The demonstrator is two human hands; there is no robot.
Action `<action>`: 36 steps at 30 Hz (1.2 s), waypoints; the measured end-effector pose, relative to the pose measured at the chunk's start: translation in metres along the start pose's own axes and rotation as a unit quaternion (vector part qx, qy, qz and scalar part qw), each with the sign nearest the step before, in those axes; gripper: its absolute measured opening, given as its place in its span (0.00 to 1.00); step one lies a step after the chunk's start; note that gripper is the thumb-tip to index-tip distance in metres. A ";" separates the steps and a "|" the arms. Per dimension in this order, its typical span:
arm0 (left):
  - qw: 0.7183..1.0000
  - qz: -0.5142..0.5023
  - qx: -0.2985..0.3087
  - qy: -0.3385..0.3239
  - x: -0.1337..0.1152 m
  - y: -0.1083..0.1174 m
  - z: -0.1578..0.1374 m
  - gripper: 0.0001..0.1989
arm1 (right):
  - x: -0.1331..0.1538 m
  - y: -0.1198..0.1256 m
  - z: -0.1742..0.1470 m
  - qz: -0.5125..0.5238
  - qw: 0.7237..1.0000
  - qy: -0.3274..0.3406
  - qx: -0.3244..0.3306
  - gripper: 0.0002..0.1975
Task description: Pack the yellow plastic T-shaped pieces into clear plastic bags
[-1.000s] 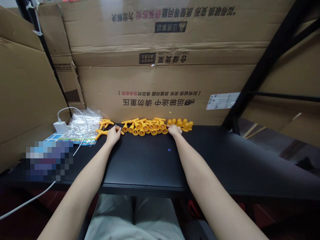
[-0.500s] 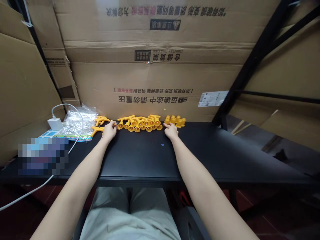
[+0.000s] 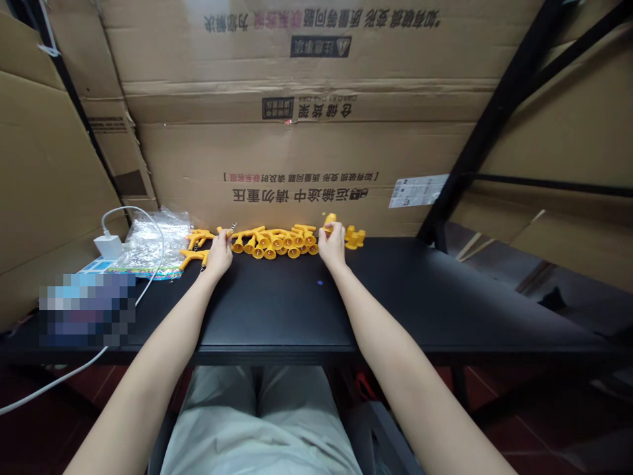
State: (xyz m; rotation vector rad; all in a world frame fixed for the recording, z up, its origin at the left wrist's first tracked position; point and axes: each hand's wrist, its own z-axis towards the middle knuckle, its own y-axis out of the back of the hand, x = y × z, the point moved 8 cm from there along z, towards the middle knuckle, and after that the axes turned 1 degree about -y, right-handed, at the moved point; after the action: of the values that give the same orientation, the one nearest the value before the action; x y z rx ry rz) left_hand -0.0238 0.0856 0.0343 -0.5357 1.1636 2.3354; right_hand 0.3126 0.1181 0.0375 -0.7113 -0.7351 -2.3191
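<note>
A yellow piece [image 3: 229, 232] is being pinched by the nearly closed fingers of the left hand [image 3: 219, 254], with a metal coil [image 3: 234, 226] being left to jut from its tip; most of its body is being hidden by the fingers. A yellow cup [image 3: 330, 219] is being gripped by the curled fingers of the right hand [image 3: 333, 245], its rounded top being shown just above them. The space between both sets of fingers is being filled by a crowded row of yellow bell-shaped pieces [image 3: 270, 243], their open mouths being turned outward. More yellow cups [image 3: 352, 237] are being kept just right of the right fingers. Left of the left fingers, forked yellow pieces [image 3: 192, 257] are being overlooked by a clear plastic bag [image 3: 157, 241], and farther left a white charger [image 3: 109, 247] is being trailed by its cable [image 3: 161, 247]. Reach beyond the fingers is being blocked by a cardboard wall [image 3: 297, 152]; everything is being carried by the black table [image 3: 277, 310].
</note>
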 end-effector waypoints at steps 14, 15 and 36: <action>0.989 0.057 0.119 -0.069 -0.004 -0.022 -0.008 0.14 | 0.079 -0.049 -0.039 0.073 0.927 0.246 0.273 0.18; 0.988 0.061 0.122 -0.067 -0.003 -0.022 -0.008 0.14 | 0.082 -0.050 -0.041 0.078 0.922 0.254 0.283 0.18; 0.982 0.008 0.124 -0.141 -0.020 -0.021 -0.009 0.16 | 0.092 -0.052 -0.048 0.111 0.916 0.160 0.351 0.19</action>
State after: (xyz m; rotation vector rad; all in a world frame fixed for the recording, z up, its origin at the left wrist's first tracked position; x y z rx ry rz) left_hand 0.0054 0.0841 0.0265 -0.1035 1.2966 2.1499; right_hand 0.2005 0.0879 0.0450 -0.0766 -1.1628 -1.7153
